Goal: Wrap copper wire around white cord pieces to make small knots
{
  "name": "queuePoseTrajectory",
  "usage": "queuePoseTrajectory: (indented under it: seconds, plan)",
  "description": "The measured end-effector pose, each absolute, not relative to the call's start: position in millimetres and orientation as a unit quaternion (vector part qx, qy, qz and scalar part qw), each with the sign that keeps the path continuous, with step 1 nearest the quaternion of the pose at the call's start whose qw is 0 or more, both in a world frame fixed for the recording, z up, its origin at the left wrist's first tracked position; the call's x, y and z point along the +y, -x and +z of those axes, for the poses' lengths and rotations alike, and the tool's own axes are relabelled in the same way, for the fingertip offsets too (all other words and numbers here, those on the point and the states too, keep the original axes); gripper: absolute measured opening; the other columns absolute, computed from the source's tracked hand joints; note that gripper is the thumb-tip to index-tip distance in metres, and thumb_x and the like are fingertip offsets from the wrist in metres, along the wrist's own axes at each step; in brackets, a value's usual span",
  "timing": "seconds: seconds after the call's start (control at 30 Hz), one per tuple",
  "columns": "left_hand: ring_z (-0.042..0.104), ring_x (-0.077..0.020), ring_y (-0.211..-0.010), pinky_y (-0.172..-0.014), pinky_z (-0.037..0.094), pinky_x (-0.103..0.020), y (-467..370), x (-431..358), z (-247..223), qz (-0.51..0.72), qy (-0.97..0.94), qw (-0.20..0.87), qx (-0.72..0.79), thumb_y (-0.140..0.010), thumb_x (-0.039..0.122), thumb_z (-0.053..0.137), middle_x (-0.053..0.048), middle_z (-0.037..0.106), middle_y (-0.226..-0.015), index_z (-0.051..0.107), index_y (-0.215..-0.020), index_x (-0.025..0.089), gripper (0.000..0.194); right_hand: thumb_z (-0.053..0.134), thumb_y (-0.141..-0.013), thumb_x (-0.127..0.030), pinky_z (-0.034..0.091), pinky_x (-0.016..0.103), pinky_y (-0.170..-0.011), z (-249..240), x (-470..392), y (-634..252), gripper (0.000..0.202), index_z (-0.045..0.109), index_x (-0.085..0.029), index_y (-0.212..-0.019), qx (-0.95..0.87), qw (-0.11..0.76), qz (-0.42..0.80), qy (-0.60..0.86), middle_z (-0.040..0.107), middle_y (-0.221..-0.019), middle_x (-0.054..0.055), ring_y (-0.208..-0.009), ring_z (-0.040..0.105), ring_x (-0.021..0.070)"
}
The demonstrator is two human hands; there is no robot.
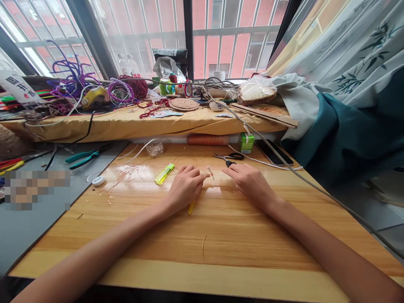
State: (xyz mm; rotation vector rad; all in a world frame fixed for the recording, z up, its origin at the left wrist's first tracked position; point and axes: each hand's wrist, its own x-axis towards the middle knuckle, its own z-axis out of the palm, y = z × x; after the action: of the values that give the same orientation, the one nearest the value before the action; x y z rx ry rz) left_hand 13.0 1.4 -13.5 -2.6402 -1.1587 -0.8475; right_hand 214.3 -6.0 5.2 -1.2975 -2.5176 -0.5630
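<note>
Above the wooden table, my left hand (188, 184) is closed with its fingertips on a small pinkish wire-and-thread piece (210, 172). A yellow stick (191, 207) pokes out beneath the same hand. To the right, my right hand (249, 181) is pinched on the end of a thin pale strand (218, 173) that runs from the small piece. Black-handled scissors (236, 156) lie just beyond my right hand. A yellow-green packet (164, 174) lies left of my left hand, and a coil of thin wire (186, 161) rests behind it.
Loose thread scraps (128, 173) and a white round cap (98, 181) lie at left, with teal pliers (82, 158) on the grey mat. Behind are an orange spool (206, 139), a green box (246, 143) and a phone (274, 152). A long grey cable (309, 182) crosses the right side.
</note>
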Motion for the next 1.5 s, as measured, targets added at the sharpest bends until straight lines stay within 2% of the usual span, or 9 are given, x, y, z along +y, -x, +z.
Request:
queuePoseTrajectory:
  seconds: [0.13,0.3,0.4,0.53,0.63,0.73,0.83,1.03,1.5]
  plan:
    - [0.047,-0.0148,-0.074,-0.069,0.033,-0.029,-13,5,-15,-0.303,0.872,0.047,-0.382,-0.082,0.021,0.042,-0.001,0.061,-0.072,0.06,-0.092,0.02,0.02,0.042,-0.076,-0.004,0.033,0.024,-0.061,0,-3,-217,0.032,0.058,-0.017,-0.101,-0.85,0.158,-0.173,0.472,0.062,-0.083,0.004,-0.071,0.053,0.0146]
    - [0.048,-0.0148,-0.075,-0.07,0.034,-0.028,-14,5,-16,-0.302,0.882,0.047,-0.359,-0.082,0.023,0.043,-0.001,0.062,-0.077,0.058,-0.083,0.017,0.016,0.04,-0.084,-0.023,0.032,0.023,-0.051,2,-8,-210,0.028,0.057,-0.022,-0.106,-0.791,0.226,-0.126,0.554,0.057,-0.089,0.005,-0.071,0.053,0.0142]
    - [0.049,-0.0149,-0.073,-0.069,0.034,-0.028,-14,4,-15,-0.304,0.878,0.05,-0.366,-0.08,0.021,0.045,-0.001,0.061,-0.073,0.055,-0.074,0.016,0.013,0.043,-0.082,-0.027,0.034,0.024,-0.053,8,-11,-206,0.033,0.051,-0.02,-0.113,-0.754,0.279,-0.049,0.592,0.057,-0.08,0.004,-0.065,0.052,0.014]
    - [0.049,-0.0143,-0.068,-0.067,0.036,-0.027,-14,1,-13,-0.315,0.853,0.026,-0.416,-0.078,0.019,0.046,-0.001,0.058,-0.067,0.05,-0.066,0.016,0.013,0.044,-0.08,-0.034,0.035,0.023,-0.049,13,-12,-202,0.033,0.051,-0.016,-0.107,-0.693,0.356,0.208,0.591,0.051,-0.056,-0.003,-0.049,0.046,0.0109]
    - [0.049,-0.0137,-0.067,-0.068,0.036,-0.027,-15,0,-11,-0.328,0.835,-0.003,-0.441,-0.078,0.018,0.045,-0.001,0.059,-0.068,0.049,-0.068,0.016,0.012,0.038,-0.081,-0.043,0.03,0.02,-0.038,11,-12,-197,0.035,0.052,-0.015,-0.096,-0.583,0.399,0.451,0.545,0.051,-0.054,-0.003,-0.038,0.041,0.0075]
    - [0.049,-0.0139,-0.067,-0.068,0.036,-0.027,-15,0,-11,-0.335,0.82,-0.021,-0.464,-0.079,0.019,0.044,-0.001,0.059,-0.069,0.05,-0.071,0.017,0.011,0.037,-0.079,-0.049,0.029,0.017,-0.035,9,-15,-191,0.039,0.053,-0.014,-0.088,-0.433,0.476,0.582,0.498,0.051,-0.055,-0.002,-0.035,0.04,0.005]
    - [0.049,-0.0138,-0.065,-0.066,0.036,-0.026,-15,0,-9,-0.345,0.798,-0.057,-0.492,-0.079,0.021,0.045,0.0,0.058,-0.066,0.049,-0.069,0.017,0.011,0.043,-0.076,-0.049,0.031,0.016,-0.035,6,-22,-184,0.039,0.055,-0.012,-0.081,-0.383,0.52,0.609,0.461,0.049,-0.053,-0.003,-0.035,0.04,0.0034]
    - [0.049,-0.0107,-0.059,-0.061,0.035,-0.023,-17,-4,-3,-0.343,0.785,-0.181,-0.483,-0.078,0.022,0.045,0.002,0.056,-0.06,0.048,-0.067,0.017,0.013,0.056,-0.071,-0.034,0.037,0.018,-0.035,-4,-28,-178,0.037,0.054,-0.014,-0.102,-0.547,0.415,0.573,0.447,0.057,-0.065,-0.001,-0.039,0.049,0.0059]
    - [0.046,-0.0093,-0.059,-0.065,0.034,-0.024,-19,-7,-7,-0.352,0.839,-0.124,-0.396,-0.08,0.025,0.045,0.001,0.056,-0.064,0.048,-0.068,0.015,0.016,0.054,-0.073,-0.033,0.036,0.017,-0.036,-2,-30,-178,0.025,0.057,-0.015,-0.089,-0.555,0.463,0.548,0.421,0.05,-0.06,-0.004,-0.04,0.044,0.0042]
